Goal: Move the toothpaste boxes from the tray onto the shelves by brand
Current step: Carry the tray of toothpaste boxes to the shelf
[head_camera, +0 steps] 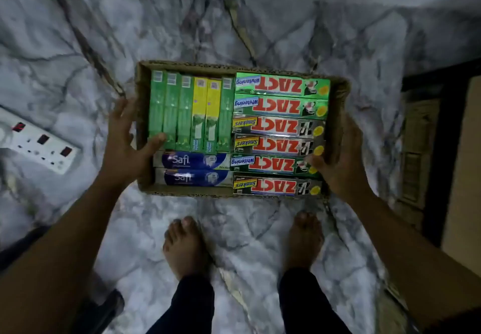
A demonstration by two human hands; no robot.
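While all the toothpaste boxes [276, 146] are yet in the tray [142, 91], none has reached a shelf, and no shelf is in view. We count six Zact boxes [279, 107] lying flat in a column along the right side, two Safi boxes [194, 162] lying across the near left corner, and beyond those four green boxes [170, 112] with two yellow boxes [205, 115] among them; their brand is too blurred for us to read. Our left hand [122, 148] holds the left wall, the fingers [119, 115] spread wide outside it and the thumb hooked over the rim onto the nearest green box. Our right hand [341, 162] clasps the right wall, its thumb lying over the rim on a Zact box; its fingers run up the outside, and we cannot tell whether they are together or apart. Whether the tray rests on the marble floor [234, 26] or hangs above it we cannot tell. We judge the step to be carrying the full tray toward the shelves. The walls look like thin cardboard, so a squeeze by the thumbs alone may bow them and let the load tilt, sliding boxes out over a low edge. A power strip [39, 143] lies on the floor to our left, where a careless step of our bare feet [184, 245] could catch it.
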